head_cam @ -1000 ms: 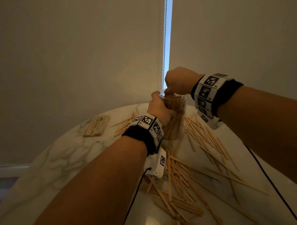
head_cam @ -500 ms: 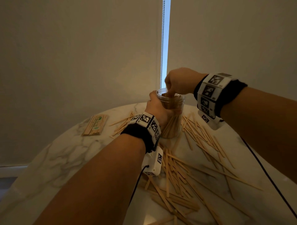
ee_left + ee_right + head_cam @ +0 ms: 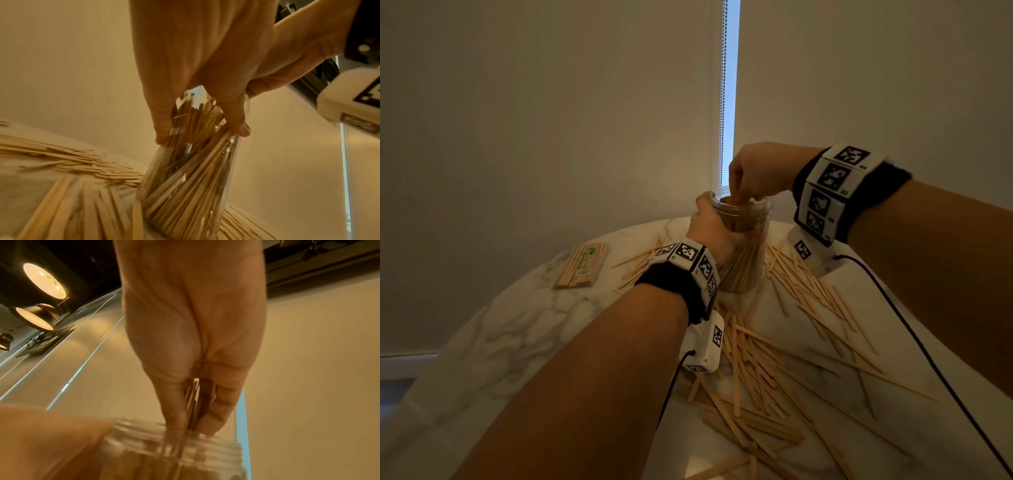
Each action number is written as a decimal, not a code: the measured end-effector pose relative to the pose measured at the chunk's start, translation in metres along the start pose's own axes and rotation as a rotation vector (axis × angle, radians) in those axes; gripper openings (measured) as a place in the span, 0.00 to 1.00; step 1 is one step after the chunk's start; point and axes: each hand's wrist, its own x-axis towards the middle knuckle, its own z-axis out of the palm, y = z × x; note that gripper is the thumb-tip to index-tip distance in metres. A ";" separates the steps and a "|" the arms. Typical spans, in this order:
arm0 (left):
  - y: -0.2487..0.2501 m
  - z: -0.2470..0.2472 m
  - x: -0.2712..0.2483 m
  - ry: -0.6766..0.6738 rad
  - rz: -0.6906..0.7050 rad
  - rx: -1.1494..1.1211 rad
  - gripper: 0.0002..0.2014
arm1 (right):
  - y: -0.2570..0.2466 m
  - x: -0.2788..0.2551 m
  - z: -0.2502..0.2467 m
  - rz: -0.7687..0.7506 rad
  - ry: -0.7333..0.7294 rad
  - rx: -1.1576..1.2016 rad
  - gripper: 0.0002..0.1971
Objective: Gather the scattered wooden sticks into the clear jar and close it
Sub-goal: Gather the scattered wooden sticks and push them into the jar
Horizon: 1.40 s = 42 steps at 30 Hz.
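While a wrapped bundle of sticks (image 3: pixel 582 265) lies well left of the clear jar (image 3: pixel 748 253) on the desk (image 3: pixel 493 329), the left hand (image 3: pixel 710 229) grips the upright jar's side. Above its open mouth, the right hand (image 3: pixel 755 171) pinches, apparently, sticks. Loose wooden sticks (image 3: pixel 808 291) surround the jar.

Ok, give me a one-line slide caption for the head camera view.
Left hand steadies the clear jar while right hand feeds wooden sticks in; more lie scattered.
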 end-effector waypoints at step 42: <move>-0.010 0.001 0.003 0.011 0.013 0.019 0.60 | 0.004 -0.005 0.002 0.009 0.100 -0.067 0.13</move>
